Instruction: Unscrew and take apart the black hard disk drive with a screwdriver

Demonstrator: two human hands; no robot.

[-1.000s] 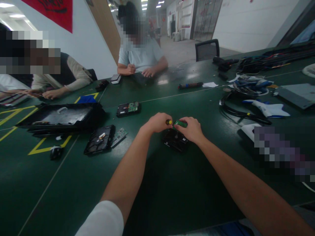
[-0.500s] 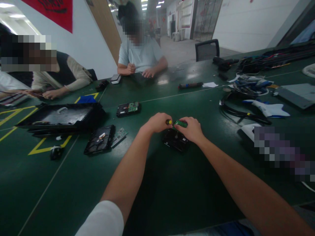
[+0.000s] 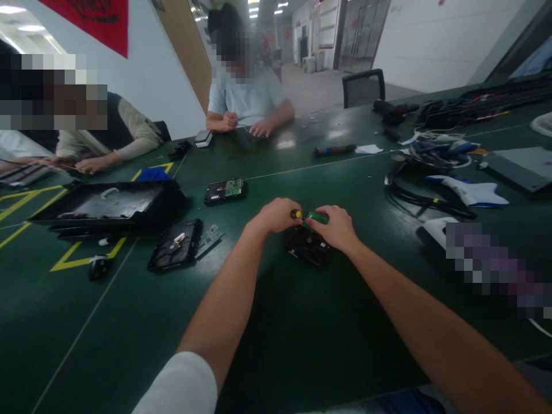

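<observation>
Closed around a screwdriver (image 3: pixel 295 214), my left hand (image 3: pixel 278 215) is over the far left edge of a black hard drive (image 3: pixel 308 246); only the yellow end of the handle shows clearly. My right hand (image 3: pixel 337 226) pinches a small green circuit board (image 3: pixel 317 217) just above the drive's far right side. The drive lies on the table between both wrists, its far part hidden by my fingers. The screwdriver's tip cannot be made out.
Left of my arms lie another hard drive (image 3: pixel 176 244), a loose circuit board (image 3: pixel 210 240) and a drive with its board showing (image 3: pixel 225 191). A black tray (image 3: pixel 107 201) stands further left. Cables (image 3: pixel 425 192) and a glove (image 3: pixel 474 190) lie right. Two people sit across the table.
</observation>
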